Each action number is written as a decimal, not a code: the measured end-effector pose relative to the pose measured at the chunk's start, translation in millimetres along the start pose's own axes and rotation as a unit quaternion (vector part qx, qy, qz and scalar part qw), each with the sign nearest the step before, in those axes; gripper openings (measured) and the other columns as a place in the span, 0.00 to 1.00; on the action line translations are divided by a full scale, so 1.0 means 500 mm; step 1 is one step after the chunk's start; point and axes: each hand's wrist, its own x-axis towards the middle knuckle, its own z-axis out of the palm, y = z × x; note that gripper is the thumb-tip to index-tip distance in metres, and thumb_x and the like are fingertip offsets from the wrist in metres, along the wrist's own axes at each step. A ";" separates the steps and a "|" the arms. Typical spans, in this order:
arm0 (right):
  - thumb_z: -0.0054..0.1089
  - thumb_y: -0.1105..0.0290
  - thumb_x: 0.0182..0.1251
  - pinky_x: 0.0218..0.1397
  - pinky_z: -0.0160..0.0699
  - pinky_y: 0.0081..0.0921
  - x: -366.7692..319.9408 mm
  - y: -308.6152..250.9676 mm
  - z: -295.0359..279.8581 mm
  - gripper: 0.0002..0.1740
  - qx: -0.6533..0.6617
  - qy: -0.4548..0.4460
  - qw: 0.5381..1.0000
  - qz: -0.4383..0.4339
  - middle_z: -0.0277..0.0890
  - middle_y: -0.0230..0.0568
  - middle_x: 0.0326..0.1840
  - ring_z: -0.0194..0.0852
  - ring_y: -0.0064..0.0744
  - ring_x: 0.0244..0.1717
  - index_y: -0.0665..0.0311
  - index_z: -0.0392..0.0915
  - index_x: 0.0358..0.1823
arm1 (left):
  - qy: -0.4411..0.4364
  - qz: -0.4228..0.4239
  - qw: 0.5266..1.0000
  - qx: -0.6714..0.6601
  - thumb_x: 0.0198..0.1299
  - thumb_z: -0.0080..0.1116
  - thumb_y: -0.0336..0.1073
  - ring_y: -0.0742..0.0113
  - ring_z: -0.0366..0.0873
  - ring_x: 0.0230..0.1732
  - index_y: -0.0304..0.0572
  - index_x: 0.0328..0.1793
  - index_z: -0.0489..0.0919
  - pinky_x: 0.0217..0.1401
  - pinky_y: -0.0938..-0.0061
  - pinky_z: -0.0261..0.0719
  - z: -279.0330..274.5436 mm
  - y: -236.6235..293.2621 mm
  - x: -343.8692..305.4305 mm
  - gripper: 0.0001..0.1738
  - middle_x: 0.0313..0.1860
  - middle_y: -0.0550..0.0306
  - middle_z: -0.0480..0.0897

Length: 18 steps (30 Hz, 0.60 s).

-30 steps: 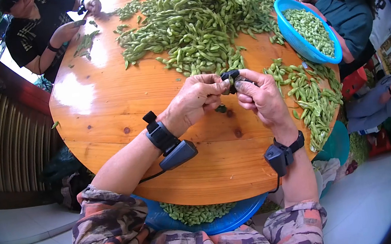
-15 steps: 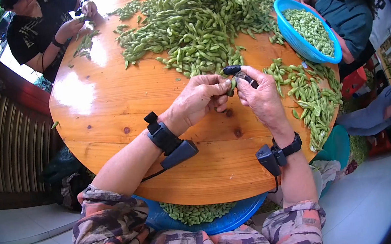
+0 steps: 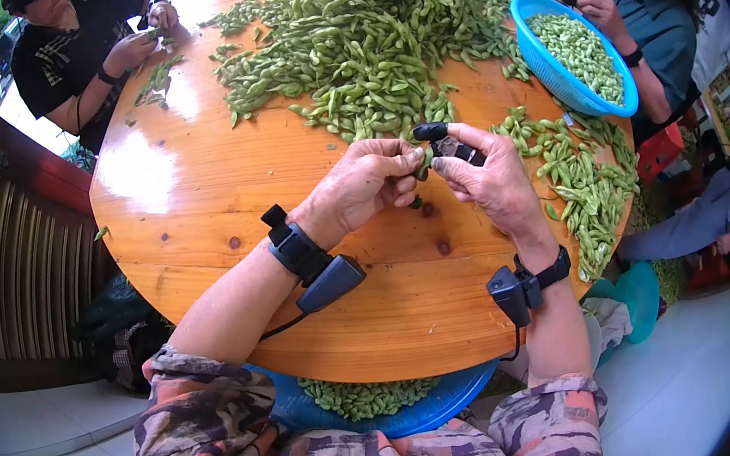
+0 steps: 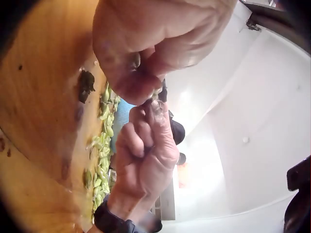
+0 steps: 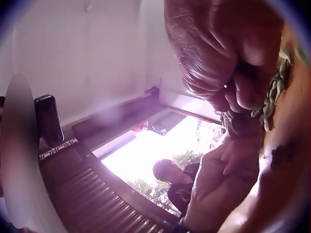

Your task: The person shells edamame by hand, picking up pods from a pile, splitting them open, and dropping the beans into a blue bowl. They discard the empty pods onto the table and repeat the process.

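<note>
Over the near part of the round wooden table point(image 3: 328, 298), my left hand point(image 3: 360, 189) pinches a green soybean pod point(image 3: 424, 164) between thumb and fingertips. My right hand point(image 3: 497, 186) meets it from the other side, thumb tip at the pod and lower fingers curled in. A black cover point(image 3: 431, 132) sits on its index fingertip, raised above the pod, and a dark band point(image 3: 462, 153) shows below. In the left wrist view the fingertips of both hands come together, mostly hiding the pod. Beyond them lies a large heap of soybean pods point(image 3: 359, 51).
Loose pods point(image 3: 579, 189) line the table's right edge, near a blue basket point(image 3: 538, 64) of shelled beans. A blue basin point(image 3: 291, 402) with beans sits below the near edge. One person point(image 3: 76, 63) works at the far left, another point(image 3: 659, 28) at the right.
My right index finger has lifted from the pod, exposing more of it, while the left hand stays nearly in place. The person at the right has raised both hands above the basket's rim.
</note>
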 end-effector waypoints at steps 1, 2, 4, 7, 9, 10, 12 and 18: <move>0.59 0.77 0.63 0.20 0.60 0.11 0.001 0.001 -0.002 0.18 0.025 -0.011 1.000 0.009 0.69 0.21 0.25 0.60 0.09 0.21 0.66 0.79 0.56 | -0.001 0.000 1.000 0.000 0.67 0.55 0.31 0.79 0.67 0.24 0.41 0.36 0.77 0.25 0.81 0.67 0.000 0.000 -0.001 0.05 0.29 0.66 0.75; 0.59 0.77 0.63 0.20 0.60 0.11 0.001 0.001 -0.003 0.18 0.050 -0.022 0.998 0.018 0.69 0.21 0.24 0.60 0.09 0.21 0.66 0.79 0.56 | 0.003 -0.005 1.000 0.004 0.67 0.55 0.31 0.79 0.67 0.23 0.41 0.36 0.77 0.25 0.81 0.66 0.001 0.001 -0.001 0.05 0.28 0.66 0.75; 0.58 0.78 0.62 0.20 0.59 0.11 0.002 0.005 -0.006 0.18 0.068 -0.030 0.997 0.023 0.68 0.21 0.24 0.60 0.09 0.20 0.67 0.79 0.55 | 0.006 -0.011 1.000 0.007 0.67 0.56 0.31 0.79 0.66 0.23 0.41 0.36 0.77 0.24 0.81 0.65 0.002 0.000 -0.002 0.05 0.28 0.66 0.75; 0.57 0.78 0.62 0.19 0.58 0.11 0.006 0.010 -0.006 0.18 0.082 -0.035 0.995 0.034 0.67 0.21 0.23 0.59 0.09 0.20 0.67 0.79 0.54 | 0.007 -0.018 1.000 0.023 0.66 0.56 0.32 0.79 0.67 0.24 0.41 0.35 0.76 0.25 0.82 0.66 0.007 -0.003 -0.004 0.06 0.28 0.66 0.75; 0.56 0.79 0.61 0.19 0.58 0.11 0.008 0.016 -0.005 0.18 0.078 -0.030 0.996 0.040 0.67 0.20 0.23 0.58 0.09 0.20 0.67 0.79 0.53 | 0.030 0.041 0.995 0.089 0.66 0.58 0.34 0.79 0.69 0.24 0.40 0.35 0.76 0.26 0.82 0.68 0.019 -0.006 -0.006 0.08 0.26 0.66 0.74; 0.55 0.79 0.61 0.20 0.58 0.11 0.008 0.019 -0.004 0.17 0.079 -0.024 0.996 0.031 0.67 0.21 0.23 0.59 0.09 0.20 0.67 0.80 0.52 | 0.030 0.041 0.995 0.089 0.66 0.58 0.34 0.79 0.69 0.24 0.40 0.35 0.76 0.26 0.82 0.68 0.024 -0.004 -0.007 0.08 0.26 0.66 0.74; 0.54 0.79 0.60 0.20 0.58 0.11 0.008 0.021 -0.001 0.17 0.081 -0.019 0.996 0.021 0.68 0.21 0.23 0.60 0.09 0.20 0.67 0.80 0.51 | 0.064 0.047 0.973 0.216 0.66 0.60 0.38 0.78 0.71 0.24 0.40 0.34 0.77 0.25 0.82 0.69 0.032 -0.001 -0.009 0.10 0.26 0.65 0.74; 0.55 0.78 0.58 0.25 0.67 0.15 0.003 0.022 0.020 0.16 -0.024 0.038 0.999 -0.016 0.72 0.25 0.24 0.66 0.12 0.23 0.68 0.80 0.49 | 0.109 0.073 0.937 0.322 0.69 0.55 0.40 0.76 0.74 0.21 0.35 0.33 0.77 0.23 0.79 0.70 0.041 -0.003 -0.008 0.15 0.22 0.62 0.78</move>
